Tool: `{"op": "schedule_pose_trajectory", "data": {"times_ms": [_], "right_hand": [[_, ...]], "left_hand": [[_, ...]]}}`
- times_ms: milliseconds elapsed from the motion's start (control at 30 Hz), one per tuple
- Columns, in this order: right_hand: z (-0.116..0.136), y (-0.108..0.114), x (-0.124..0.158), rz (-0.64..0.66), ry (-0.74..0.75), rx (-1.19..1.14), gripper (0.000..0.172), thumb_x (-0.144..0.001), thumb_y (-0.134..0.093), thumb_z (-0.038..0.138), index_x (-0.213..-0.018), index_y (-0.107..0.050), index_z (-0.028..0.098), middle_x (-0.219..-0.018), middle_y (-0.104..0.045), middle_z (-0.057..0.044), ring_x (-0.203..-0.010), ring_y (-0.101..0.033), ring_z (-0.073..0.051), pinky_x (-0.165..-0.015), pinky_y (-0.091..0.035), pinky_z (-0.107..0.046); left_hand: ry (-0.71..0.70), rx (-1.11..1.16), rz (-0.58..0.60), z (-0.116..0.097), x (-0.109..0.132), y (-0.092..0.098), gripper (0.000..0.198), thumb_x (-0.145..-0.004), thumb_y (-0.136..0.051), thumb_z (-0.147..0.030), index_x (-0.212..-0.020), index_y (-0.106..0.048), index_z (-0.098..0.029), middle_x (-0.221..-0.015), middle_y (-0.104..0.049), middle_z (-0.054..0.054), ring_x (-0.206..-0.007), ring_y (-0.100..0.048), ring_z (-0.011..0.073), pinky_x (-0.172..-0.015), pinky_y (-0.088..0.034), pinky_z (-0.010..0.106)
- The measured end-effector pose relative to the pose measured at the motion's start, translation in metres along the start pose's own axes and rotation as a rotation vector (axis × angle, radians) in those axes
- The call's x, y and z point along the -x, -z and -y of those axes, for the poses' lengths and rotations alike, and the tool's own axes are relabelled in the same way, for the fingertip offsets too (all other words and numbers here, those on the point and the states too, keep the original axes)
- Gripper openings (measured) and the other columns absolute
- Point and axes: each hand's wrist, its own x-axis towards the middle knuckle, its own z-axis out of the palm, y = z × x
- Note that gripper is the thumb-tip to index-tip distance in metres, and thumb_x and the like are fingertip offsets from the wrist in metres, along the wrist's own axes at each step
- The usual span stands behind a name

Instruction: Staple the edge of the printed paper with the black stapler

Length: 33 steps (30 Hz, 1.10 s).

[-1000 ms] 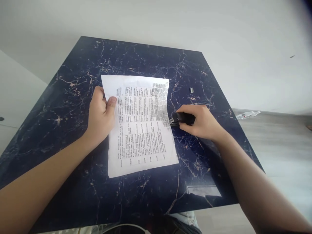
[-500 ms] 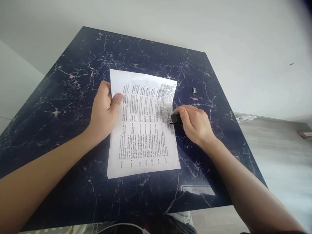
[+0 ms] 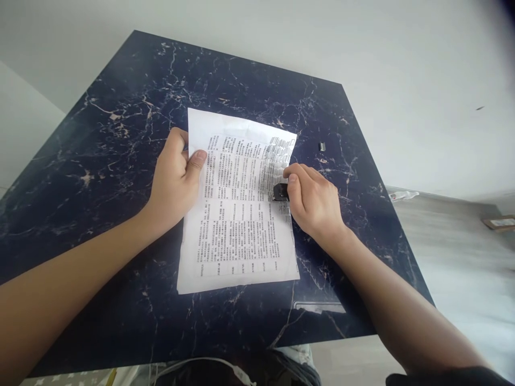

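A printed sheaf of paper (image 3: 237, 214) is held above the dark marbled table, its right edge covered with many rows of staples (image 3: 276, 166). My left hand (image 3: 179, 171) pinches the paper's left edge, thumb on top and fingers behind. Closed around a black stapler (image 3: 280, 192) is my right hand (image 3: 316, 201); the stapler's head lies over the paper's right edge, among the staples. Most of the stapler's body is hidden by my fingers.
The dark table (image 3: 120, 123) has white veining. A small strip of staples (image 3: 322, 146) lies on it right of the paper. Beyond the right edge, a white item (image 3: 404, 195) and a brown box (image 3: 499, 222) are on the floor. A white cable (image 3: 209, 360) shows below the near edge.
My right hand has moved the stapler left and slightly up, further over the paper's edge. The view has shifted a little, and the left hand keeps its hold.
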Motion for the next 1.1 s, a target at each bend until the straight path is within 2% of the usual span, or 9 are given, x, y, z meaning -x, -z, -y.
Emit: {"op": "schedule_pose_trajectory", "data": {"times_ms": [133, 267, 500, 600, 700, 800, 933, 1033, 1100], "right_hand": [[0.002, -0.002, -0.001, -0.017, 0.015, 0.092, 0.038, -0.109, -0.029, 0.027, -0.089, -0.06, 0.021, -0.075, -0.058, -0.004, -0.068, -0.049, -0.02, -0.056, -0.03, -0.034], [0.003, -0.004, 0.0, -0.022, 0.029, 0.172, 0.038, -0.109, -0.03, 0.026, -0.084, -0.057, 0.021, -0.073, -0.057, -0.003, -0.067, -0.045, -0.019, -0.057, -0.028, -0.034], [0.012, -0.007, 0.001, 0.032, 0.06, 0.401, 0.041, -0.111, -0.029, 0.029, -0.091, -0.063, 0.018, -0.081, -0.062, -0.008, -0.074, -0.048, -0.022, -0.063, -0.03, -0.036], [0.018, -0.011, 0.0, 0.056, 0.061, 0.488, 0.042, -0.11, -0.029, 0.029, -0.091, -0.064, 0.016, -0.084, -0.063, -0.011, -0.075, -0.049, -0.023, -0.063, -0.028, -0.037], [0.016, -0.011, -0.002, 0.068, 0.084, 0.443, 0.042, -0.11, -0.029, 0.029, -0.09, -0.064, 0.017, -0.084, -0.064, -0.011, -0.077, -0.051, -0.023, -0.064, -0.028, -0.037], [0.006, -0.002, -0.003, 0.108, 0.047, 0.262, 0.045, -0.112, -0.025, 0.031, -0.088, -0.061, 0.018, -0.083, -0.065, -0.008, -0.076, -0.053, -0.021, -0.063, -0.031, -0.035], [-0.01, 0.018, -0.001, 0.228, 0.125, -0.002, 0.046, -0.112, -0.03, 0.056, -0.104, -0.058, 0.019, -0.091, -0.067, -0.007, -0.076, -0.057, -0.02, -0.061, -0.035, -0.031], [-0.016, 0.027, -0.001, 0.294, 0.192, 0.03, 0.046, -0.108, -0.04, 0.062, -0.113, -0.057, 0.02, -0.097, -0.07, -0.007, -0.078, -0.06, -0.021, -0.058, -0.034, -0.029], [-0.017, 0.031, -0.002, 0.316, 0.119, 0.126, 0.043, -0.108, -0.041, 0.059, -0.105, -0.058, 0.02, -0.088, -0.069, -0.006, -0.068, -0.058, -0.019, -0.055, -0.03, -0.029]], "left_hand": [[-0.009, 0.039, -0.019, 0.003, 0.0, -0.002, 0.031, -0.1, -0.062, -0.055, -0.102, -0.053, -0.026, -0.1, -0.072, 0.005, -0.102, -0.073, 0.0275, -0.088, -0.061, 0.04], [-0.016, 0.051, -0.024, 0.004, -0.001, -0.004, 0.034, -0.098, -0.062, -0.058, -0.1, -0.052, -0.026, -0.097, -0.07, 0.005, -0.099, -0.074, 0.028, -0.086, -0.061, 0.041], [0.066, 0.062, -0.012, -0.001, -0.002, -0.004, 0.031, -0.097, -0.068, -0.05, -0.1, -0.052, -0.023, -0.093, -0.067, 0.003, -0.094, -0.071, 0.0239, -0.088, -0.06, 0.039], [0.083, 0.052, -0.006, 0.0, -0.001, -0.004, 0.025, -0.097, -0.068, -0.042, -0.1, -0.051, -0.023, -0.088, -0.066, 0.001, -0.087, -0.07, 0.022, -0.081, -0.058, 0.035], [0.088, 0.016, 0.028, 0.003, 0.0, -0.003, 0.018, -0.098, -0.064, -0.035, -0.101, -0.051, -0.024, -0.08, -0.063, -0.001, -0.076, -0.069, 0.0208, -0.071, -0.053, 0.032], [0.098, -0.052, 0.066, 0.005, -0.001, -0.001, 0.014, -0.098, -0.062, -0.03, -0.101, -0.05, -0.024, -0.073, -0.061, -0.002, -0.064, -0.064, 0.02, -0.061, -0.046, 0.031], [0.09, -0.214, 0.118, 0.003, -0.003, 0.003, 0.011, -0.099, -0.056, -0.027, -0.097, -0.046, -0.025, -0.069, -0.059, -0.001, -0.056, -0.059, 0.0201, -0.053, -0.036, 0.031], [0.089, -0.363, 0.183, 0.0, -0.004, 0.005, 0.011, -0.1, -0.053, -0.027, -0.095, -0.043, -0.025, -0.066, -0.055, -0.001, -0.053, -0.055, 0.0206, -0.051, -0.031, 0.031], [0.077, -0.467, 0.222, -0.001, -0.003, 0.006, 0.01, -0.101, -0.052, -0.028, -0.097, -0.044, -0.025, -0.067, -0.054, 0.0, -0.053, -0.053, 0.0209, -0.051, -0.028, 0.032]]}}
